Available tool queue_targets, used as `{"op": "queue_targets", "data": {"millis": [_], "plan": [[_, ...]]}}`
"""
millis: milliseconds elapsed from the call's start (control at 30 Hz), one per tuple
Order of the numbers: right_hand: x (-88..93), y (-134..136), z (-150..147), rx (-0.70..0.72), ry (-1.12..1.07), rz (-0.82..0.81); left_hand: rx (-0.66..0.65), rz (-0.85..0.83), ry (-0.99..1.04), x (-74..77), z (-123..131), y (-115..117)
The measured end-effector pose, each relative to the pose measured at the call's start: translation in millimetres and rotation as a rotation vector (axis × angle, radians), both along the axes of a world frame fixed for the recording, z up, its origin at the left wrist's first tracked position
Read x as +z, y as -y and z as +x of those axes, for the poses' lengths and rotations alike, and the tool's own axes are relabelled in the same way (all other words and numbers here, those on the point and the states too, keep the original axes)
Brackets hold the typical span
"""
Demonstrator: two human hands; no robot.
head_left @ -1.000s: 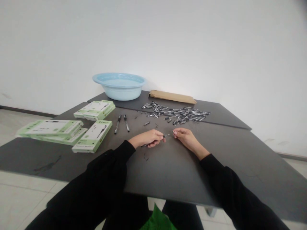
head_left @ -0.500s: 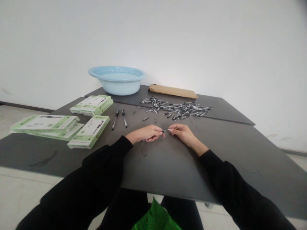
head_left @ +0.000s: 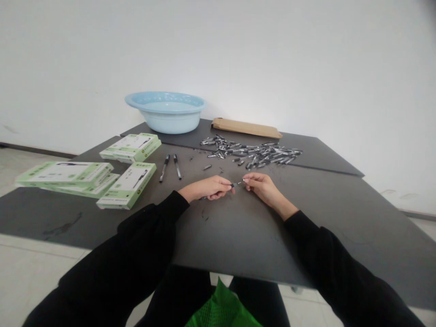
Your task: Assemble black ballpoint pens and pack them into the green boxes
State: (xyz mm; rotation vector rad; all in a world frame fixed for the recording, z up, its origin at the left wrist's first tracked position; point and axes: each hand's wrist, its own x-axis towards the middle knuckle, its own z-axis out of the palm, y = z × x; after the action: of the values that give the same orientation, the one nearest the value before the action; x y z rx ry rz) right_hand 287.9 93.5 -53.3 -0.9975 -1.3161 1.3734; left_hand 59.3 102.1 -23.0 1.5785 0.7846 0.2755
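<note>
My left hand (head_left: 215,187) is closed around a pen (head_left: 235,185), whose dark grip and pale tip stick out past the fingers toward the right. Just off that tip, the thumb and forefinger of my right hand (head_left: 260,184) are pinched together; whatever they hold is too small to make out. Two whole pens, one (head_left: 164,168) beside another (head_left: 177,166), lie on the dark table (head_left: 235,236) to the left of my hands. Beyond my hands spreads a loose pile of pen parts (head_left: 269,155), with a single short dark piece (head_left: 207,167) apart from it.
Green and white pen boxes (head_left: 127,186) lie at the left, some stacked. At the back stand a light blue basin (head_left: 170,119) and a flat brown cardboard piece (head_left: 245,128) near the wall. Dark smudges mark the tabletop.
My right fingers have drawn slightly away to the right from the pen's tip, leaving a small gap. The left hand keeps its hold on the pen.
</note>
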Motion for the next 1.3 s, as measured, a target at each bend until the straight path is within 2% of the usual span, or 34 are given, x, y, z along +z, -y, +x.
{"op": "queue_targets", "data": {"millis": [600, 900, 1033, 1200, 1300], "plan": [[0.9, 1.9, 1.3, 0.029, 0.104, 0.042, -0.008, -0.023, 0.01, 0.3, 1.1, -0.6], [5.4, 8.9, -4.4, 0.073, 0.182, 0.067, -0.042, 0.075, 0.02, -6.4, 1.2, -3.7], [4.3, 12.2, -9.0, 0.084, 0.128, 0.063, -0.014, 0.018, 0.051, -2.9, 0.9, -2.0], [4.9, 14.5, -13.9, 0.041, 0.058, 0.041, 0.046, -0.164, 0.119, -0.8, 2.7, -1.2], [9.2, 16.5, -15.3, 0.025, 0.046, 0.038, 0.051, -0.147, 0.161, -1.2, 3.1, -0.9]]}}
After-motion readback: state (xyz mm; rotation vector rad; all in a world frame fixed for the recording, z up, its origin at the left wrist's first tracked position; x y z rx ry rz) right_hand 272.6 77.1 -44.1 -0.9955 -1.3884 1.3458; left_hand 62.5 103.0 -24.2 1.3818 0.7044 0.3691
